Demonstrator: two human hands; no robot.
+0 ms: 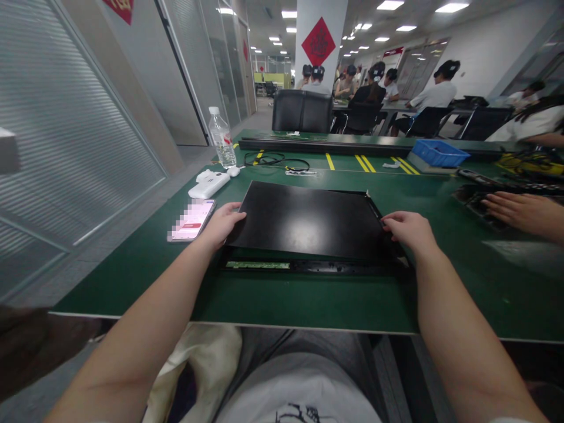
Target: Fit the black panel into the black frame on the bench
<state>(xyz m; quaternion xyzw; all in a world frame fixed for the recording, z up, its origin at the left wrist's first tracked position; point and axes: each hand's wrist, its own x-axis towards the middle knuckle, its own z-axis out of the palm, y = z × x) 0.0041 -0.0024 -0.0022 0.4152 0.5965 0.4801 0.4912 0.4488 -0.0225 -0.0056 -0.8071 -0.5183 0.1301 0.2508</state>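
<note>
A thin black rectangular panel (304, 220) lies over a black frame (339, 267) on the green table. The panel sits slightly askew, so the frame's near edge shows below it. Along that edge runs a narrow green circuit board (258, 265). My left hand (224, 224) grips the panel's left edge, thumb on top and fingers partly hidden beneath. At the opposite side, my right hand (410, 230) pinches the panel's right edge between thumb and fingers. What lies under the panel is hidden.
Left of the panel are a phone (194, 220), a white device (209, 184) and a water bottle (221, 138). Behind it lie a black cable (275, 160) and a long black bar (352, 145). A blue bin (440, 154) and another person's hand (524, 211) are at right.
</note>
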